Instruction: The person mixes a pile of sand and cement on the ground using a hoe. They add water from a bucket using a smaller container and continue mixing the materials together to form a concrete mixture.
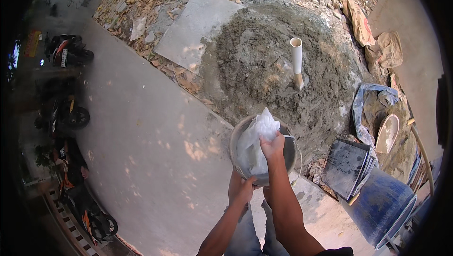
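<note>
In front of my legs hangs a grey bucket (234, 147) with a thin handle at its right side. My left hand (245, 189) is closed on the near edge of this bucket, its fingers partly hidden. A bunched white plastic bag (251, 146) lies inside and rises above the far rim. Over the bucket, my right hand (272, 145) grips the gathered upper part of the bag. What the bag contains, if anything, I cannot make out.
Beyond the bucket spreads wet grey mortar (255, 62) with an upright white pipe (296, 57). A blue drum (377, 204), dark stacked sheets (345, 166) and torn paper sacks (358, 22) lie to the right. Motorcycles (66, 114) stand at the left beyond concrete paving (141, 128).
</note>
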